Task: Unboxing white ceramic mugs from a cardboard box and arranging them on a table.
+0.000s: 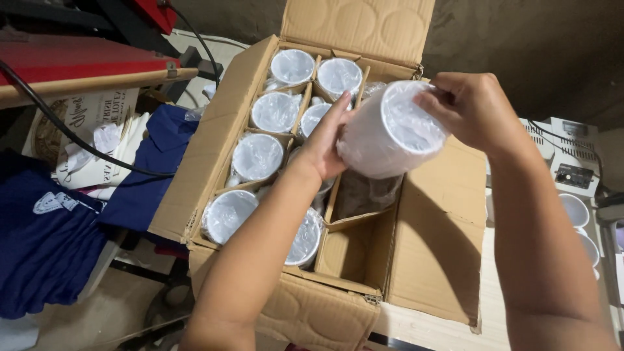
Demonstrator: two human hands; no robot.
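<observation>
Dim room: dark rough wall point(533, 39), red press point(78, 55) left, pale wooden tabletop point(442, 331).

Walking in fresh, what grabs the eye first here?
A white mug wrapped in clear plastic, held up at centre between the left hand and right hand. Under it lies an open cardboard box whose dividers hold more wrapped mugs. Dark blue clothing sits at the left.

Cardboard box point(214, 162) on wooden table point(442, 328)
</observation>
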